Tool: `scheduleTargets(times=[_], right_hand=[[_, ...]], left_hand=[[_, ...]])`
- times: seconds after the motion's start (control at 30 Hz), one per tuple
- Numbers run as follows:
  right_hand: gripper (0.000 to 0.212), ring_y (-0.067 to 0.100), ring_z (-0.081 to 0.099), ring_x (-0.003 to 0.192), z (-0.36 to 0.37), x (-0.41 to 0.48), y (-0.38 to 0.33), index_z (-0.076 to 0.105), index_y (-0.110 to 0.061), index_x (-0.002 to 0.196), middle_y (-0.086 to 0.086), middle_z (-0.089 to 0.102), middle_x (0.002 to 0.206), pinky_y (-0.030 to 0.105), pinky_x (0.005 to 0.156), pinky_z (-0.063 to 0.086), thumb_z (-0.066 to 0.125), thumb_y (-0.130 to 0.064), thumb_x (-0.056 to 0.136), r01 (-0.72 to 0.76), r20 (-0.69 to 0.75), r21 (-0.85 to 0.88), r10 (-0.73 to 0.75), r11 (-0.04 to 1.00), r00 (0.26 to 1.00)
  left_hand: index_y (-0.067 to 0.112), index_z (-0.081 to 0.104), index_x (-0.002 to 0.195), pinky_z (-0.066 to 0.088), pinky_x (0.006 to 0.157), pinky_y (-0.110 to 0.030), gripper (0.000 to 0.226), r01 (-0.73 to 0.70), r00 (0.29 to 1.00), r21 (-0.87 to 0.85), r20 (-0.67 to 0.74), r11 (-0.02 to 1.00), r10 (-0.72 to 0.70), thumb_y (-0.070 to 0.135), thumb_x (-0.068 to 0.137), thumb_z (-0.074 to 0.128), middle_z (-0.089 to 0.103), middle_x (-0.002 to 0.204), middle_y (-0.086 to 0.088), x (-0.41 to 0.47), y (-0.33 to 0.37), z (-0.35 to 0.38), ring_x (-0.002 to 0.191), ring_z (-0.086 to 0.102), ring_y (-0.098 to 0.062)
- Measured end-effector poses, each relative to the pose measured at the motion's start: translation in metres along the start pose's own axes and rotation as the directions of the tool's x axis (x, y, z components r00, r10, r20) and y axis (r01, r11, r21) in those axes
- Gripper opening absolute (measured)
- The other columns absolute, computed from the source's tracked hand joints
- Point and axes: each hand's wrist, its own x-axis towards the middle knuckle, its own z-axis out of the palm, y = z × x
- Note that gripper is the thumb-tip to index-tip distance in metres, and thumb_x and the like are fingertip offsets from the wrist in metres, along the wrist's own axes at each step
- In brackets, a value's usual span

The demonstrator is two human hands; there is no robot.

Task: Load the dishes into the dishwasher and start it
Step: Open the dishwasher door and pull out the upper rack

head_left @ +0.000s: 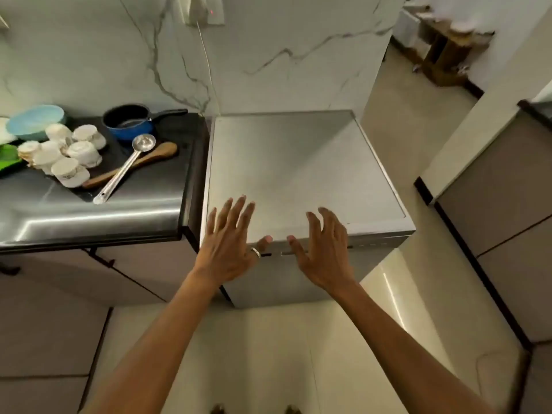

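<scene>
A silver dishwasher (298, 162) stands on the floor with its door shut, seen from above. My left hand (230, 243) and my right hand (322, 249) hover over its front top edge, fingers spread, holding nothing; the thumbs point toward the door's handle slot (277, 254). On the dark counter (155, 186) to the left lie several upturned white cups (73, 156), a blue saucepan (131, 122), a steel ladle (128, 167), a wooden spoon (140, 162) and a light blue bowl (35, 121).
A marble wall with a socket and plugged-in cord (206, 61) rises behind the dishwasher. Cabinets (493, 204) stand at the right across a strip of cream floor (385, 135). A green item (9, 159) lies at the counter's left edge.
</scene>
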Motion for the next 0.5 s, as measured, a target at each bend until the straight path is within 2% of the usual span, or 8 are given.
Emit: scheduleTargets(times=[0.03,0.1,0.17,0.2,0.27,0.33,0.43,0.5], right_hand=[[0.064,0.029,0.035,0.141,0.011,-0.006,0.007,0.041,-0.016,0.142,0.011,0.038,0.150,0.051,0.111,0.039,0.041,-0.063,0.098,-0.069,0.003,0.103,0.069,0.992,0.998],[0.056,0.021,0.051,0.123,0.036,-0.014,0.020,0.055,-0.017,0.126,0.004,0.054,0.131,0.043,0.099,0.050,0.047,-0.063,0.095,-0.265,0.071,0.286,0.256,0.921,0.964],[0.062,0.016,0.061,0.102,0.062,-0.021,0.032,0.063,-0.018,0.109,0.001,0.063,0.111,0.044,0.090,0.055,0.046,-0.074,0.087,-0.496,0.214,0.460,0.450,0.737,0.867],[0.072,0.016,0.063,0.096,0.070,-0.021,0.032,0.063,-0.017,0.108,0.002,0.065,0.106,0.047,0.089,0.056,0.046,-0.082,0.082,-0.577,0.279,0.515,0.513,0.634,0.812],[0.092,0.017,0.063,0.105,0.088,-0.019,0.037,0.055,-0.017,0.128,0.002,0.064,0.117,0.047,0.095,0.055,0.051,-0.089,0.071,-0.669,0.396,0.587,0.560,0.455,0.728],[0.092,0.016,0.058,0.117,0.100,-0.016,0.035,0.041,-0.019,0.143,-0.003,0.058,0.128,0.044,0.102,0.051,0.063,-0.078,0.076,-0.711,0.509,0.653,0.544,0.262,0.667],[0.061,0.010,0.062,0.107,0.114,-0.004,0.030,0.048,-0.020,0.126,-0.005,0.063,0.117,0.043,0.101,0.053,0.071,-0.057,0.084,-0.669,0.599,0.739,0.532,-0.079,0.599],[0.062,0.014,0.065,0.111,0.122,0.005,0.028,0.052,-0.015,0.127,0.002,0.067,0.120,0.044,0.098,0.055,0.077,-0.050,0.082,-0.592,0.632,0.760,0.519,-0.267,0.576]], left_hand=[[0.022,0.007,0.160,0.006,0.125,-0.053,0.089,-0.011,0.999,-0.014,0.049,1.000,0.012,0.078,0.092,0.022,0.000,0.169,-0.003,0.000,0.003,0.011,0.156,-0.005,-0.024],[0.022,0.007,0.159,0.007,0.126,-0.049,0.085,-0.049,0.993,-0.009,0.105,0.999,0.049,0.074,0.095,0.024,0.004,0.169,-0.002,0.005,0.004,0.039,0.156,-0.003,-0.023],[0.020,0.009,0.160,0.009,0.126,-0.047,0.080,-0.085,0.987,-0.011,0.139,0.996,0.085,0.068,0.098,0.029,0.006,0.169,-0.002,0.013,0.005,0.067,0.156,-0.001,-0.022],[0.019,0.010,0.160,0.010,0.126,-0.046,0.078,-0.103,0.985,-0.013,0.140,0.995,0.103,0.064,0.099,0.031,0.008,0.169,-0.002,0.018,0.005,0.076,0.156,0.000,-0.021],[0.018,0.012,0.160,0.012,0.126,-0.044,0.074,-0.124,0.981,-0.009,0.151,0.992,0.124,0.059,0.101,0.033,0.009,0.169,-0.002,0.029,0.003,0.097,0.156,0.002,-0.021],[0.018,0.012,0.160,0.011,0.126,-0.043,0.073,-0.124,0.977,-0.013,0.174,0.992,0.124,0.056,0.102,0.035,0.007,0.169,-0.001,0.034,0.002,0.115,0.156,0.001,-0.020],[0.016,0.008,0.160,0.001,0.127,-0.042,0.075,-0.137,0.972,0.037,0.199,0.990,0.127,0.057,0.102,0.030,0.000,0.169,-0.002,0.035,-0.003,0.135,0.156,-0.005,-0.020],[0.015,-0.002,0.160,-0.007,0.125,-0.041,0.080,-0.163,0.966,0.100,0.219,0.982,0.138,0.061,0.101,0.027,-0.010,0.169,-0.002,0.035,-0.007,0.143,0.154,-0.014,-0.021]])
